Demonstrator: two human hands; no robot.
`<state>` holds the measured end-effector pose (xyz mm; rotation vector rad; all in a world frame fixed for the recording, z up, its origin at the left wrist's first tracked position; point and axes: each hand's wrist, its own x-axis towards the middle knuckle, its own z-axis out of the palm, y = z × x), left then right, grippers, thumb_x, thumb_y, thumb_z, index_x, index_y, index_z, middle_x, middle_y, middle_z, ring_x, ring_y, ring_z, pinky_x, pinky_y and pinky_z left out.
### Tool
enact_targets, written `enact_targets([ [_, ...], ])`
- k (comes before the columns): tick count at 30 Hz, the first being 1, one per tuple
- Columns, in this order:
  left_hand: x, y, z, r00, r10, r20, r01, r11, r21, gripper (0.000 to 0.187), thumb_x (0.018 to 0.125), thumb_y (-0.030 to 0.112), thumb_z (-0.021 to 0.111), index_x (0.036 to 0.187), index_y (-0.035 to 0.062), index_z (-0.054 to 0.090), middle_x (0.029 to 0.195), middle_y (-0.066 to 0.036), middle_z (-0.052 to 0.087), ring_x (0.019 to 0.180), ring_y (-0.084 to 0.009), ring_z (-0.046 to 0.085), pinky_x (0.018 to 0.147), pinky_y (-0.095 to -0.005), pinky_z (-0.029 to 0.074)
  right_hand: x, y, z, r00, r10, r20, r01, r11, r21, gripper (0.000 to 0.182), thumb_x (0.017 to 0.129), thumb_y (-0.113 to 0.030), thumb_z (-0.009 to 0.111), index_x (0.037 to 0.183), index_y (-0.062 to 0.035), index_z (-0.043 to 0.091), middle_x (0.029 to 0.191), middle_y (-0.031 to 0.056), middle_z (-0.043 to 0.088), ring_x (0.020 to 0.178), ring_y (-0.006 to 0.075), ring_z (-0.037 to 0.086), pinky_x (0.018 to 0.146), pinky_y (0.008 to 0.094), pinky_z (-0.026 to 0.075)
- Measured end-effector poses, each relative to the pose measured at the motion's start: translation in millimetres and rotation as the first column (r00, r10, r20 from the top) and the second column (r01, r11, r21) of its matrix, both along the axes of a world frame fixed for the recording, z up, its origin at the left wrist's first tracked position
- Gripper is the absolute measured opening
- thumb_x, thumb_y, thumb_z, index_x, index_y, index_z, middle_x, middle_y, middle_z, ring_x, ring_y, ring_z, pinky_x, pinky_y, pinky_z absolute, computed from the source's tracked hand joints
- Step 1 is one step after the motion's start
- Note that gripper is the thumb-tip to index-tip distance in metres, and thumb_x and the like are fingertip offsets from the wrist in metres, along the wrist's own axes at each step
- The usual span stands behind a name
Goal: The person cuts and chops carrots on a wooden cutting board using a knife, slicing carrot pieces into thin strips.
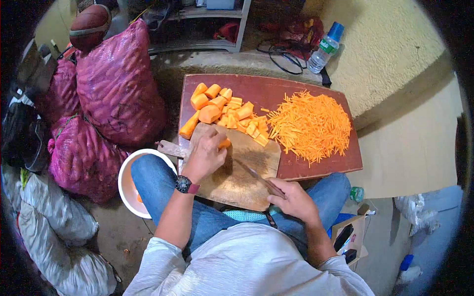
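Observation:
My left hand (206,152) is closed over the upper left of a wooden cutting board (217,182), its fingers curled on an orange carrot piece (225,143) that is mostly hidden. In my right hand (295,201) is the handle of a knife (251,171), held at the board's right side. The blade points up and left toward the carrot piece, apart from it. Beyond the board lie several carrot chunks (210,114) and slices. To their right is a heap of thin carrot strips (313,126) on the dark red tabletop (266,85).
A white bucket (129,200) stands by my left knee. Full pink mesh sacks (116,89) and white sacks (52,237) crowd the left side, with a basketball (90,27) on top. A plastic bottle (324,48) stands behind the table, near the wall (395,59).

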<state>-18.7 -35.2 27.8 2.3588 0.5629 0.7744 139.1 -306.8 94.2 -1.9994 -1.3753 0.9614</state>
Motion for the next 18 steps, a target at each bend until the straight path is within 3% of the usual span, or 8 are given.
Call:
enact_targets([
  [1, 0.1, -2.7, 0.9, 0.999, -0.033, -0.014, 0.031, 0.997, -0.074, 0.026, 0.085, 0.002, 0.077, 0.11, -0.0016, 0.075, 0.106, -0.02, 0.07, 0.096, -0.0393, 0.072, 0.085, -0.0452, 0.059, -0.4, -2.1, 1.9, 0.997, -0.073, -0.039, 0.072, 0.997, -0.014, 0.045, 0.094, -0.01, 0.076, 0.136, 0.002, 0.063, 0.096, 0.0216, 0.069, 0.085, 0.0247, 0.07, 0.08, 0.0383, 0.056],
  [4, -1.5, -17.1, 3.4, 0.996, -0.057, 0.075, 0.068, 0.984, -0.164, 0.023, 0.086, 0.003, 0.074, 0.107, -0.0019, 0.075, 0.098, -0.022, 0.069, 0.089, -0.0407, 0.071, 0.079, -0.0465, 0.058, -1.1, -3.8, -4.6, 0.984, -0.165, -0.068, 0.17, 0.982, 0.085, 0.044, 0.095, -0.009, 0.074, 0.135, 0.003, 0.062, 0.095, 0.0175, 0.069, 0.084, 0.0181, 0.064, 0.08, 0.0363, 0.055],
  [5, -3.2, -25.0, 4.6, 0.996, -0.065, 0.065, 0.074, 0.984, -0.159, 0.023, 0.086, 0.003, 0.074, 0.107, -0.0019, 0.075, 0.098, -0.022, 0.069, 0.089, -0.0407, 0.071, 0.079, -0.0465, 0.058, -4.4, -2.7, -17.7, 0.976, -0.189, -0.106, 0.21, 0.947, 0.243, 0.038, 0.097, -0.012, 0.072, 0.131, 0.0007, 0.062, 0.084, 0.0189, 0.065, 0.075, 0.0269, 0.065, 0.076, 0.0412, 0.054],
  [7, -7.6, -45.0, 15.1, 0.997, -0.045, 0.065, 0.066, 0.931, -0.36, 0.02, 0.086, 0.001, 0.077, 0.105, -0.0033, 0.075, 0.094, -0.019, 0.07, 0.086, -0.0349, 0.071, 0.076, -0.0417, 0.057, -4.8, 4.0, -14.1, 0.976, -0.146, -0.164, 0.178, 0.963, 0.203, 0.037, 0.097, -0.013, 0.072, 0.13, 0.0009, 0.062, 0.082, 0.0173, 0.063, 0.075, 0.0247, 0.062, 0.075, 0.0408, 0.053],
  [10, -11.7, -58.8, 5.9, 0.985, -0.005, 0.171, 0.047, 0.968, -0.246, 0.019, 0.087, 0.0, 0.079, 0.106, -0.0033, 0.075, 0.095, -0.017, 0.07, 0.082, -0.03, 0.07, 0.073, -0.0386, 0.056, -9.8, 6.8, -25.8, 0.965, -0.078, -0.252, 0.12, 0.98, 0.157, 0.035, 0.098, -0.015, 0.071, 0.129, 0.0007, 0.063, 0.08, 0.0145, 0.058, 0.073, 0.0211, 0.057, 0.072, 0.0403, 0.052],
  [12, -20.6, -65.5, 2.6, 0.995, 0.032, 0.091, -0.006, 0.964, -0.266, 0.022, 0.088, -0.002, 0.079, 0.109, -0.0027, 0.075, 0.097, -0.017, 0.07, 0.084, -0.0297, 0.07, 0.073, -0.0376, 0.057, -13.7, 7.8, -30.2, 0.956, -0.055, -0.289, 0.101, 0.984, 0.147, 0.033, 0.099, -0.016, 0.07, 0.128, 0.0003, 0.063, 0.078, 0.0133, 0.056, 0.072, 0.0196, 0.055, 0.07, 0.0403, 0.051],
  [15, -28.5, -72.4, -1.3, 0.986, 0.085, 0.14, -0.035, 0.945, -0.325, 0.023, 0.088, -0.004, 0.079, 0.111, -0.0018, 0.075, 0.098, -0.016, 0.07, 0.085, -0.0299, 0.071, 0.073, -0.0362, 0.058, -15.4, 11.0, -23.8, 0.953, -0.038, -0.302, 0.096, 0.979, 0.177, 0.031, 0.101, -0.018, 0.069, 0.127, -0.0008, 0.063, 0.078, 0.0154, 0.058, 0.07, 0.0223, 0.057, 0.068, 0.0415, 0.051],
  [18, -28.4, -79.0, -7.4, 0.982, 0.061, 0.179, -0.025, 0.98, -0.198, 0.023, 0.089, -0.006, 0.079, 0.111, -0.0017, 0.074, 0.1, -0.016, 0.071, 0.088, -0.0307, 0.072, 0.075, -0.0358, 0.059, -13.5, 12.3, -17.2, 0.949, -0.036, -0.314, 0.081, 0.988, 0.133, 0.032, 0.102, -0.019, 0.068, 0.128, -0.0007, 0.062, 0.081, 0.0185, 0.06, 0.069, 0.0294, 0.061, 0.069, 0.0438, 0.052],
])
